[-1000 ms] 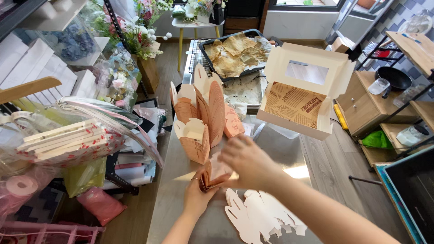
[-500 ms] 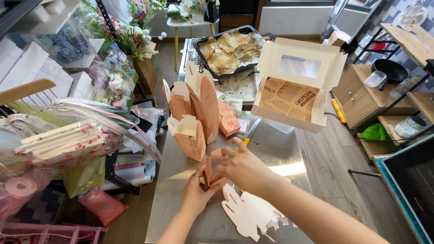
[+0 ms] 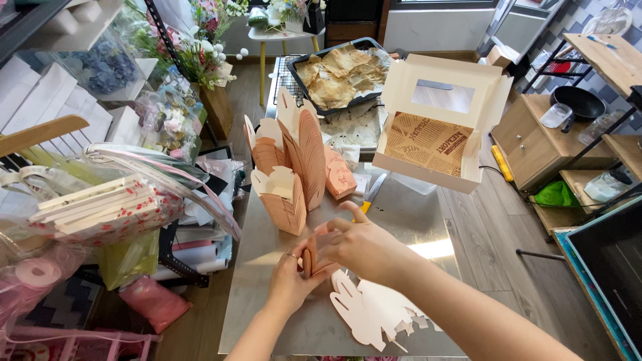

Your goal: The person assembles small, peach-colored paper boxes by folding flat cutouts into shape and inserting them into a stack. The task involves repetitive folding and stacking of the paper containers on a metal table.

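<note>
At the near middle of the steel table (image 3: 401,220), the left hand (image 3: 291,281) and right hand (image 3: 364,251) both grip a half-folded pink paper box (image 3: 309,257), fingers clenched on its panels. At five o'clock lie flat die-cut box blanks (image 3: 374,311), touching the right forearm; a sweep could push them off the edge. At twelve o'clock the folded pink boxes (image 3: 294,167) stand crowded and could topple. Beyond, at one o'clock, the open white window box (image 3: 435,127) overhangs the table.
</note>
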